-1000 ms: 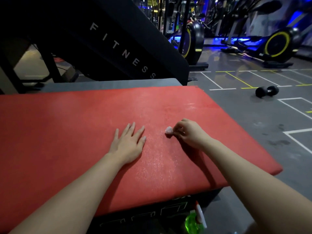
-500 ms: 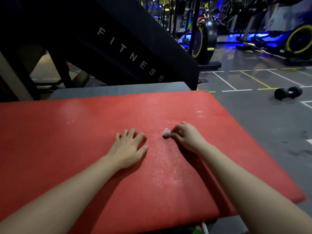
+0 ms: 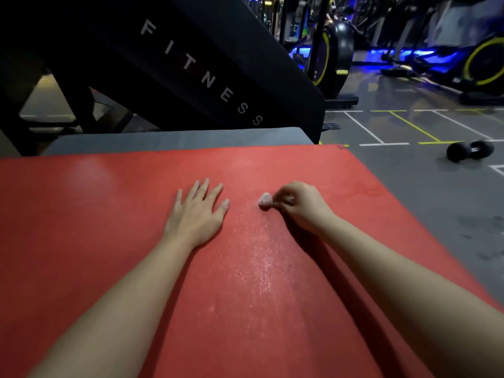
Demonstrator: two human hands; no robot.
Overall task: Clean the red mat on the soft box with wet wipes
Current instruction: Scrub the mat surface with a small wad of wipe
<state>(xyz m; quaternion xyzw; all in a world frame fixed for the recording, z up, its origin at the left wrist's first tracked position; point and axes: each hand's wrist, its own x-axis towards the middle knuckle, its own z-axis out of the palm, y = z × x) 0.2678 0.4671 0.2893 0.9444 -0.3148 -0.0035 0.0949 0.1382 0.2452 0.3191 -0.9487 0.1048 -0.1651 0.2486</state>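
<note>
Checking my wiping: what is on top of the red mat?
Left hand lies flat on the red mat; right hand pinches a wadded wipe against it. The mat under them is hidden.

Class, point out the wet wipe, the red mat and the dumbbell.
wet wipe (image 3: 265, 201), head view, middle of the crumpled wad.
red mat (image 3: 81, 227), head view, bare patch towards its left edge.
dumbbell (image 3: 470, 151), head view, the grip between its ends.

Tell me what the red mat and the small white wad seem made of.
The red mat: probably vinyl-covered foam, matte with fine grain; wet speckles glisten on it. The white wad: apparently a balled wet wipe, soft crumpled fibre, pinched by the right hand.
</note>
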